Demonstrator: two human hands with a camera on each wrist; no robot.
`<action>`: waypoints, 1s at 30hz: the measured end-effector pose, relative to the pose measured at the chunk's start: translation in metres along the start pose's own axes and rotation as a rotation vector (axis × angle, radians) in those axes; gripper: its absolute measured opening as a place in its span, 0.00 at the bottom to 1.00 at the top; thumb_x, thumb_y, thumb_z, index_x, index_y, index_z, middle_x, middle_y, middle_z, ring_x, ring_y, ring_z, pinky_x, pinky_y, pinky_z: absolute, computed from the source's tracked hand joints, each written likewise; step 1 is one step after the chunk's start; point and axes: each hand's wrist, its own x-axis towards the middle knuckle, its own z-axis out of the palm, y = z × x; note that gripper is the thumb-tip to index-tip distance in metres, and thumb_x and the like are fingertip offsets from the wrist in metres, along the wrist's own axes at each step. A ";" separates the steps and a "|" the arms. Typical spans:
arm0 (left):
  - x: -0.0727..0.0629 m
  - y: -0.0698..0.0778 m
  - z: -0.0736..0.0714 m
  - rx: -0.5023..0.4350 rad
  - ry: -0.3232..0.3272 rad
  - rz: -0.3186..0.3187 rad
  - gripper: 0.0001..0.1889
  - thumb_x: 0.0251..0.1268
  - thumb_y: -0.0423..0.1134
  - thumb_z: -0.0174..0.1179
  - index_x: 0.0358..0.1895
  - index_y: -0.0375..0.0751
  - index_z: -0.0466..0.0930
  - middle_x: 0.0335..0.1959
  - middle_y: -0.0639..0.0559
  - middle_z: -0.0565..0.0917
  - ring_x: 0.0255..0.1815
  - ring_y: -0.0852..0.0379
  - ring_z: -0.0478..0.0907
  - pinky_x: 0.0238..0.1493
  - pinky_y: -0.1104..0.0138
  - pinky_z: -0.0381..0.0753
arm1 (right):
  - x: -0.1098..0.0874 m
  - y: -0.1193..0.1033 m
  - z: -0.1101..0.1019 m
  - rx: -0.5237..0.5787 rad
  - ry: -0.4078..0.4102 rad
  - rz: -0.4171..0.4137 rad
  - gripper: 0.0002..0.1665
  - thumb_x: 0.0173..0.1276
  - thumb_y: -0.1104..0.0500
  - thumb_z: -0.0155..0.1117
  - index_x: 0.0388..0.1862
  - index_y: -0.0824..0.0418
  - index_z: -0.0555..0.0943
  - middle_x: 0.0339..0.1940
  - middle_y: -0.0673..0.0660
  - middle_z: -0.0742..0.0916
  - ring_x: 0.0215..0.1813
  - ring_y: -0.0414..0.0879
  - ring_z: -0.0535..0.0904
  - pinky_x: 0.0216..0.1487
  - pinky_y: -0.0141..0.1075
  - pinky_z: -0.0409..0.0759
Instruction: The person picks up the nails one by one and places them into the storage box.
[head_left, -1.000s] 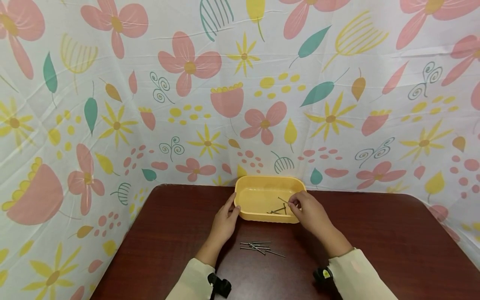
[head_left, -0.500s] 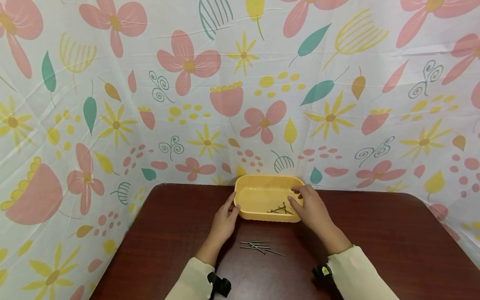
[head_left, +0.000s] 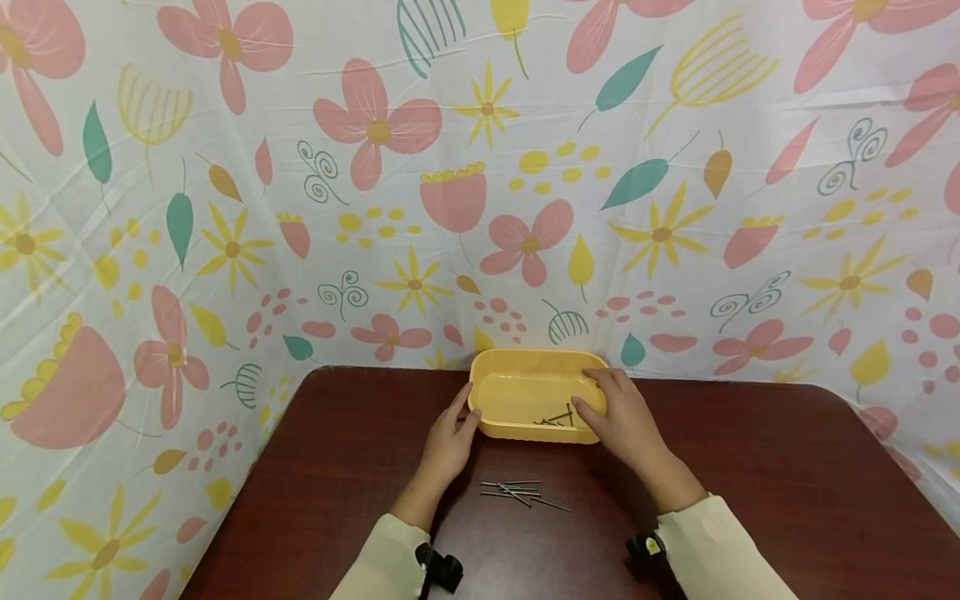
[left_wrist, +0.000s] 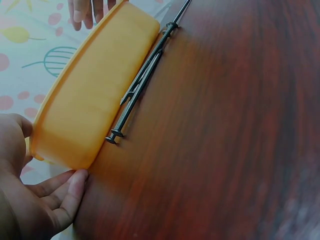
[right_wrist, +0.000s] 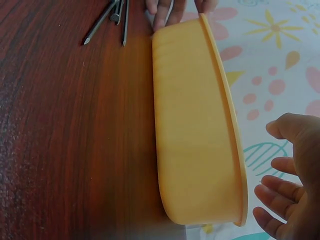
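A yellow plastic tray stands at the back of the table, with several nails lying in its front right part. My left hand holds the tray's left end, thumb at the front corner and fingers along the side. Over the right end, my right hand is spread with thumb and fingers apart and nothing between them. The right wrist view shows its fingers loosely bent beyond the rim. In front of the tray lies a loose pile of nails, their flat heads visible in the left wrist view.
The dark red-brown wooden table has rounded back corners. A flower-printed cloth hangs right behind the tray and along the left side. Black camera straps sit at both wrists.
The right hand held a nail above the tray a second ago. It has let go, its fingers have spread, and the nail is among those in the tray. The left hand stays put.
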 end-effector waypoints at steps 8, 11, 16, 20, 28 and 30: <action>0.000 0.000 0.000 -0.001 0.002 0.004 0.28 0.78 0.55 0.50 0.78 0.65 0.61 0.51 0.48 0.81 0.54 0.52 0.80 0.56 0.55 0.79 | -0.002 0.000 -0.001 0.026 -0.026 0.012 0.32 0.68 0.52 0.70 0.66 0.66 0.75 0.58 0.68 0.79 0.57 0.62 0.77 0.58 0.58 0.78; 0.000 -0.001 0.000 0.003 0.002 0.003 0.28 0.78 0.55 0.50 0.78 0.66 0.61 0.52 0.48 0.81 0.55 0.52 0.80 0.56 0.54 0.80 | -0.004 -0.001 -0.001 0.035 -0.030 0.006 0.32 0.68 0.53 0.69 0.66 0.66 0.75 0.58 0.67 0.79 0.56 0.60 0.77 0.55 0.56 0.78; 0.001 -0.002 0.001 0.000 0.004 0.011 0.28 0.78 0.55 0.49 0.78 0.66 0.60 0.52 0.48 0.81 0.54 0.52 0.80 0.55 0.54 0.80 | -0.008 -0.004 -0.002 0.045 -0.030 -0.004 0.31 0.68 0.53 0.70 0.66 0.65 0.76 0.57 0.65 0.79 0.56 0.59 0.77 0.53 0.55 0.79; 0.001 -0.002 0.001 -0.004 0.006 0.009 0.28 0.78 0.54 0.49 0.78 0.67 0.61 0.51 0.49 0.81 0.54 0.52 0.80 0.55 0.54 0.80 | -0.011 -0.006 -0.003 0.052 -0.039 0.003 0.31 0.69 0.53 0.70 0.66 0.64 0.76 0.57 0.64 0.80 0.56 0.59 0.77 0.52 0.55 0.80; 0.002 -0.003 0.001 -0.003 0.009 0.015 0.28 0.78 0.54 0.50 0.78 0.65 0.61 0.51 0.49 0.81 0.54 0.53 0.80 0.55 0.55 0.80 | -0.017 -0.008 -0.004 0.046 -0.042 -0.024 0.29 0.68 0.54 0.71 0.65 0.63 0.78 0.56 0.62 0.81 0.55 0.57 0.78 0.51 0.53 0.80; 0.002 -0.003 0.002 -0.002 0.010 0.016 0.28 0.78 0.54 0.50 0.78 0.65 0.61 0.51 0.49 0.81 0.53 0.53 0.80 0.55 0.55 0.79 | -0.019 -0.008 -0.004 0.045 -0.041 -0.036 0.29 0.67 0.55 0.71 0.64 0.63 0.78 0.56 0.62 0.81 0.55 0.57 0.78 0.51 0.53 0.80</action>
